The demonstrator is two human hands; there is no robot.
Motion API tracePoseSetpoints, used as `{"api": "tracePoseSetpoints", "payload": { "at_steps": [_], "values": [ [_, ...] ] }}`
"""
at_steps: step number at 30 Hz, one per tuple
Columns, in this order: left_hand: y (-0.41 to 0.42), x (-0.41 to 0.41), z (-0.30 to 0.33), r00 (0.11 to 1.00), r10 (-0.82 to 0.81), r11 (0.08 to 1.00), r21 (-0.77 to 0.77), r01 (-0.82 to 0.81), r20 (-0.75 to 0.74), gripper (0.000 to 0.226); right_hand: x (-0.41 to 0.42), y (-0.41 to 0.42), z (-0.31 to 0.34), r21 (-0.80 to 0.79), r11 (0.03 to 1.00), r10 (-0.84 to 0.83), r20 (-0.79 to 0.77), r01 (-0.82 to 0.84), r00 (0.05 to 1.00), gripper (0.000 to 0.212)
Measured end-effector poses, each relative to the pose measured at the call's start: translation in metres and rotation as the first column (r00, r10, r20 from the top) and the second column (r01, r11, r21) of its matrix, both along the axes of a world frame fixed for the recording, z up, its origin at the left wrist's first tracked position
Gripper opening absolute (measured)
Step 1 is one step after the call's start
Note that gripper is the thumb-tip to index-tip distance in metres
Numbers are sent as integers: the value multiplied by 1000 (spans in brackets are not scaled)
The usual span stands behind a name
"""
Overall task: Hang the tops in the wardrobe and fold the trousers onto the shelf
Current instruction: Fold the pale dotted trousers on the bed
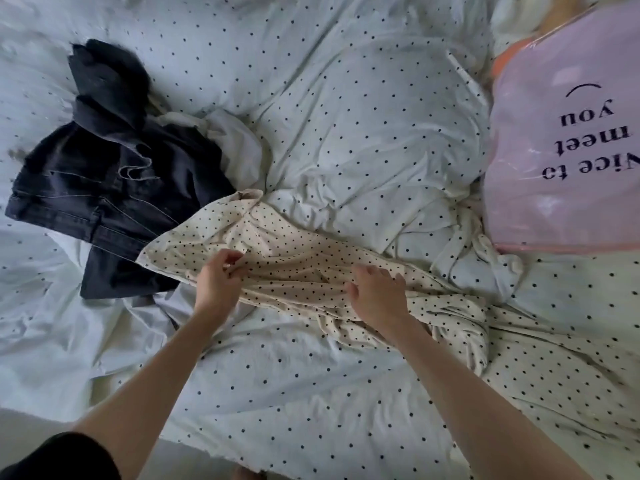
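Note:
A cream garment with black dots (pixel 298 258) lies crumpled across the middle of the bed. My left hand (pixel 218 277) pinches its cloth near the left end. My right hand (pixel 375 292) grips a fold of the same garment further right. Dark denim trousers (pixel 110 181) lie in a heap at the left, partly over a white garment (pixel 235 143). Another white piece (pixel 481 258) is bunched at the right, beside the pink bag.
The bed is covered by a white dotted duvet (pixel 346 98), rumpled all over. A pink plastic bag (pixel 561 161) printed "Nice to meet you" lies at the right. The bed's near edge (pixel 207 448) runs along the bottom, with floor below it.

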State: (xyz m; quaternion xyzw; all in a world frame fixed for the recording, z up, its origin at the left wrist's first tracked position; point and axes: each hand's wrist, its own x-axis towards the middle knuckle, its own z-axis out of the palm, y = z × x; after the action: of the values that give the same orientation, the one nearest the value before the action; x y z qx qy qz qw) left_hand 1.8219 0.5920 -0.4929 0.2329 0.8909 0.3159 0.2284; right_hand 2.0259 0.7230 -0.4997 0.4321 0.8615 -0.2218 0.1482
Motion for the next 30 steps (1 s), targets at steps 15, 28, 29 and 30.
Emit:
{"api": "tracePoseSetpoints", "payload": {
  "at_steps": [15, 28, 29, 30],
  "values": [
    [-101, -161, -17, 939, -343, 932, -127, 338, -15, 29, -241, -42, -52, -281, 959, 21, -3, -21, 1000, 37],
    [-113, -201, -29, 949, -310, 950, -12, 311, 64, 21, -312, -55, -66, -339, 928, -221, -173, 152, 960, 27],
    [-110, -203, -26, 959, -273, 962, -2, 274, 77, 12, -314, -46, -55, -293, 938, -254, -214, 186, 943, 24],
    [-106, -204, -24, 966, -239, 971, -1, 240, 96, 11, -316, -37, -44, -247, 946, -271, -256, 209, 928, 23]
  ]
}}
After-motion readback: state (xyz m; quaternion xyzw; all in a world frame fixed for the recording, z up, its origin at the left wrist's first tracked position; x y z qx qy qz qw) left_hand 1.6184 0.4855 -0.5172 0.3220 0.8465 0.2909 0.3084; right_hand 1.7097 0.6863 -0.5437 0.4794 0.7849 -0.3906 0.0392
